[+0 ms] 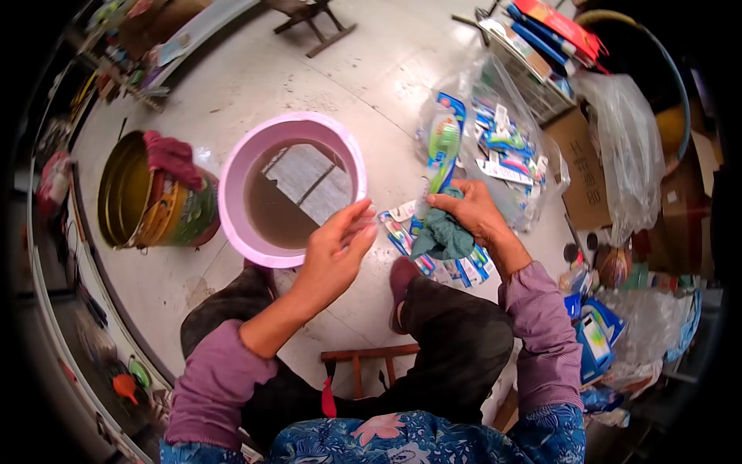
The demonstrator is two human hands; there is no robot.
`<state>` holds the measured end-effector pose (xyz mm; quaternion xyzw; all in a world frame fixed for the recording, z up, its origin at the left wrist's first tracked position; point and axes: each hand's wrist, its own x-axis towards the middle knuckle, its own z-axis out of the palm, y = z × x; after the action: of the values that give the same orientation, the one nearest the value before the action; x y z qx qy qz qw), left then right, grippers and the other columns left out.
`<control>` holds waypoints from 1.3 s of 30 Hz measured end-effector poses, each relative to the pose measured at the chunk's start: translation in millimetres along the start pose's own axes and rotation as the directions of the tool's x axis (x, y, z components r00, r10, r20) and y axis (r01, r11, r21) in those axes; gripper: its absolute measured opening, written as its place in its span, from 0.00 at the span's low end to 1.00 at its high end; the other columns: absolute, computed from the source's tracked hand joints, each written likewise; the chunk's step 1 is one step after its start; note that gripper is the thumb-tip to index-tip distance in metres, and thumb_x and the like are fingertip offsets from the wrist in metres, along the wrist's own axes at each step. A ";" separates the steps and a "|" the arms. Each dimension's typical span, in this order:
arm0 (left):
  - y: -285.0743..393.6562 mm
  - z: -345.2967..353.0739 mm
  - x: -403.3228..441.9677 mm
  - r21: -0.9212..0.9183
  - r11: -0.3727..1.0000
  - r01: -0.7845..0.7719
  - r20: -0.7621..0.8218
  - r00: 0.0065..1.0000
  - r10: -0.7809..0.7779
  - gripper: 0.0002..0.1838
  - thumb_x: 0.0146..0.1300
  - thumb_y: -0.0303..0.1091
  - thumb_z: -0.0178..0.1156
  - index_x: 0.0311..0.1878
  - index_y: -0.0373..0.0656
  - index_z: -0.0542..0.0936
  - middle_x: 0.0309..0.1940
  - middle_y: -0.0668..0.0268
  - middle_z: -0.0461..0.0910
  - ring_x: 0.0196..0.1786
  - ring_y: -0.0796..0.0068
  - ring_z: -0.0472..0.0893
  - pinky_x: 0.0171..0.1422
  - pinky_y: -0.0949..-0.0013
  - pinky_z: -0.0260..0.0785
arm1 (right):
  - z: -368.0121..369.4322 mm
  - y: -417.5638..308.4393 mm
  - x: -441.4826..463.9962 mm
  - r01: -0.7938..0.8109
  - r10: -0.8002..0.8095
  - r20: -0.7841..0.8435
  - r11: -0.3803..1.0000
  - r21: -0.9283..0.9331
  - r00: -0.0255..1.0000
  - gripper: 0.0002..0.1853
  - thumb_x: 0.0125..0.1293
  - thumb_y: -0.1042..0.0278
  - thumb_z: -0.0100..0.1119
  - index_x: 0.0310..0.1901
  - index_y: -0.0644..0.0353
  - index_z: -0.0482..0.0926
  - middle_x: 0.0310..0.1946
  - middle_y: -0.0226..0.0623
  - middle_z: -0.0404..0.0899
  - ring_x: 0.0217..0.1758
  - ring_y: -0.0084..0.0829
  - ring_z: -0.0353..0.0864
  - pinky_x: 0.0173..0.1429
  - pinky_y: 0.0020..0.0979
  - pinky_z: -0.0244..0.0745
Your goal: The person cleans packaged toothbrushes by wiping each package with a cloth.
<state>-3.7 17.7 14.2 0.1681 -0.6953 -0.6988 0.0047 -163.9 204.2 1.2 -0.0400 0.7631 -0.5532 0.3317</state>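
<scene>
My right hand (475, 209) is closed on a packaged toothbrush (444, 143) with a green handle, held upright in its blue pack. The same hand grips a crumpled dark green cloth (444, 236), which hangs below the pack. My left hand (340, 243) has its fingers stretched out and holds nothing. It is by the right rim of a pink basin (236, 158) of murky water. More toothbrush packs (471, 271) lie on the floor under my right hand, partly hidden by it. Behind them, a clear plastic bag (495, 85) contains many similar packs.
A metal bucket (185, 209) with a red cloth (171, 155) over its rim stands left of the basin. Cardboard boxes (583, 166), plastic bags (630, 147) and blue packages (595, 340) crowd the right side. A wooden stool (371, 354) shows between my legs.
</scene>
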 end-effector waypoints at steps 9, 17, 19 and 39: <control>15.8 -27.3 11.0 0.004 0.946 -0.324 -0.130 0.938 0.322 0.35 0.68 0.33 0.56 0.73 0.38 0.53 0.66 0.57 0.63 0.67 0.70 0.64 0.68 0.68 0.60 | 121.3 -57.5 -36.9 0.363 -0.339 0.157 0.722 -0.588 0.928 0.17 0.54 0.58 0.59 0.34 0.66 0.82 0.21 0.55 0.78 0.30 0.54 0.81 0.36 0.45 0.74; 22.1 -67.1 3.9 -0.756 0.646 0.111 0.104 0.993 -0.050 0.17 0.72 0.38 0.49 0.59 0.39 0.69 0.44 0.61 0.79 0.45 0.73 0.79 0.51 0.68 0.74 | 115.1 -102.4 -72.0 0.298 -0.257 0.259 0.945 -0.134 0.931 0.11 0.60 0.65 0.64 0.31 0.67 0.82 0.22 0.33 0.80 0.27 0.24 0.80 0.33 0.26 0.76; 37.1 -67.9 -3.0 -0.769 0.623 0.143 0.112 0.990 -0.090 0.17 0.73 0.39 0.47 0.58 0.39 0.68 0.43 0.60 0.79 0.44 0.71 0.80 0.50 0.66 0.76 | 98.2 -112.4 -70.3 0.287 -0.316 0.102 0.930 0.232 0.943 0.12 0.63 0.63 0.62 0.36 0.66 0.81 0.27 0.34 0.82 0.31 0.24 0.82 0.35 0.25 0.79; 2.4 -51.0 0.1 -0.826 0.526 0.203 0.215 0.976 -0.039 0.23 0.74 0.48 0.41 0.55 0.38 0.72 0.49 0.61 0.77 0.51 0.70 0.78 0.57 0.66 0.72 | 147.9 -67.2 -70.0 0.899 -0.921 0.133 0.313 -0.306 0.367 0.19 0.46 0.85 0.62 0.44 0.66 0.79 0.44 0.50 0.79 0.50 0.50 0.78 0.54 0.41 0.73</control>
<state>7.9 -31.9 17.7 0.1330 -0.2567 -0.9570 -0.0230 -48.7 87.3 67.2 -0.4980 0.6984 -0.5087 -0.0741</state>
